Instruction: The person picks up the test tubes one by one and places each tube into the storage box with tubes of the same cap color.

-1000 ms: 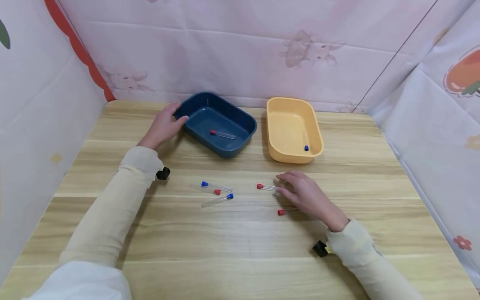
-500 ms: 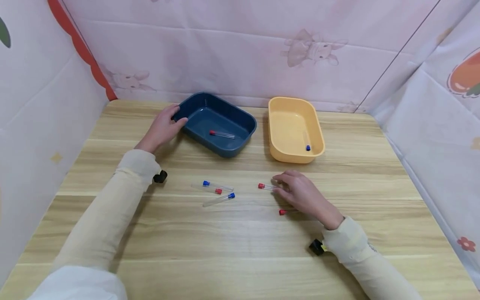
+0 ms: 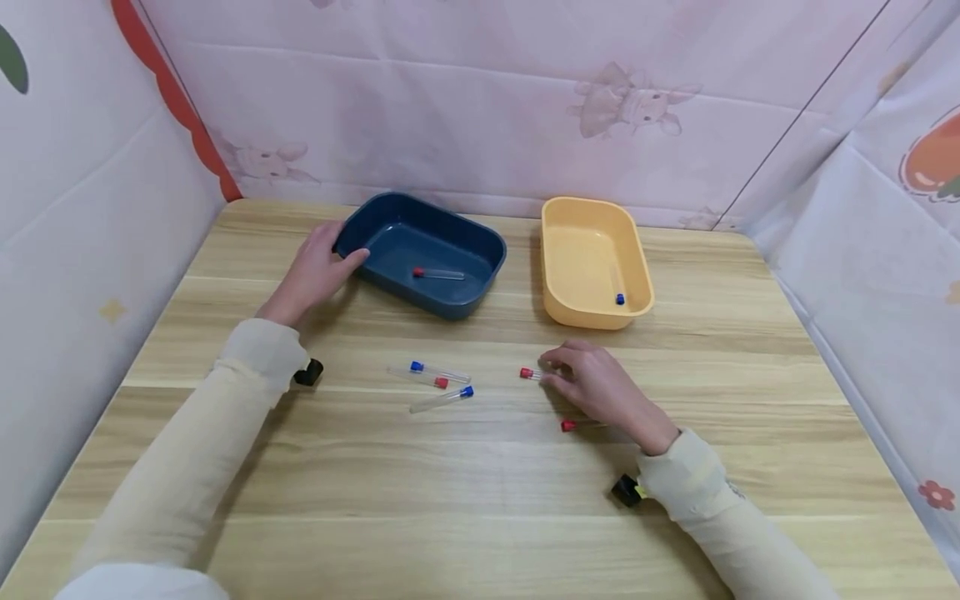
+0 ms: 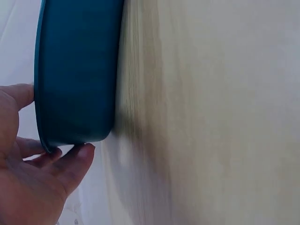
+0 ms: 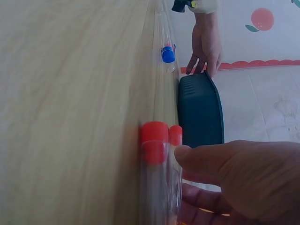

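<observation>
My left hand [image 3: 311,271] grips the left end of a dark blue plastic bin [image 3: 405,237], its thumb at the rim and its fingers against the outer wall [image 4: 77,70]. Inside that bin lies a red-capped test tube [image 3: 438,274]. My right hand [image 3: 592,385] pinches another red-capped test tube [image 3: 527,373] low over the table; the palm hides the tube's far end. In the right wrist view, the thumb [image 5: 197,161] touches this tube just by its cap [image 5: 176,135]. A further red-capped tube [image 3: 568,426] lies nearer me, partly hidden under the right hand.
A yellow bin [image 3: 585,250] stands at the back right, holding a blue-capped tube [image 3: 619,297]. Mid-table lie two blue-capped tubes, one farther [image 3: 417,367] and one nearer [image 3: 467,392], plus a red-capped tube [image 3: 441,382]. Printed cloth [image 3: 465,125] walls the wooden table's back.
The blue bin has shifted slightly left and turned a little, with my left hand moving along with it. My right fingers have closed in around the red-capped tube.
</observation>
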Demonstrator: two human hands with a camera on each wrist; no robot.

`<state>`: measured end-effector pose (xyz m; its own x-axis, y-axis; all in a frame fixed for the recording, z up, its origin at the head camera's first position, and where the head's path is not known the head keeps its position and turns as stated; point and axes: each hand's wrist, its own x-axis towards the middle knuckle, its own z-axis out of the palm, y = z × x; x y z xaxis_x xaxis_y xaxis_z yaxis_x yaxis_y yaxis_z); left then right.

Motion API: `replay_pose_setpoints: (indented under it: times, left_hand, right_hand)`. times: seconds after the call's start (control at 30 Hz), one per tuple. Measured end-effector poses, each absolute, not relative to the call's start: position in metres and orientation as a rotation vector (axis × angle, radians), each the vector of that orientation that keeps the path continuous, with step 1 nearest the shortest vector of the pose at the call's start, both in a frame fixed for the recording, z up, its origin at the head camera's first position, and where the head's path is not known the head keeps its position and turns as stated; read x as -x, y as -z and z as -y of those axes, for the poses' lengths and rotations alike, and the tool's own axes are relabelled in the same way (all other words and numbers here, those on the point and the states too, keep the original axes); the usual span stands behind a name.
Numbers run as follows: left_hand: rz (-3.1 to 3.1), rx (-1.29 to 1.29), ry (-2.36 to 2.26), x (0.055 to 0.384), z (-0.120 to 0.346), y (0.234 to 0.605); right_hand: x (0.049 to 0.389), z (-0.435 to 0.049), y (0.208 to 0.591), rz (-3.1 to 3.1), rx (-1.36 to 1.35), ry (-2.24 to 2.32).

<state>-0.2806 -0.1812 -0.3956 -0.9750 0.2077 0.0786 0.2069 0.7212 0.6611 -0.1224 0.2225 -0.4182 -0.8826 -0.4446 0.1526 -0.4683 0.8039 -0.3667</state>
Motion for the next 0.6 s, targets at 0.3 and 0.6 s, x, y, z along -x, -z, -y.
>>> replay_pose_setpoints:
  times: [0.3,0.6]
  left_hand:
    - [-2.965,-0.301,-1.161,0.262,0.18,0.395]
    - [-2.973,-0.203,-1.18,0.244,0.183,0.393]
  right_hand:
    - [0.126,-0.22,0.421,2.913,-0.758,-0.618]
    - [0.127,-0.215,0.418,2.931,-0.762,-0.632]
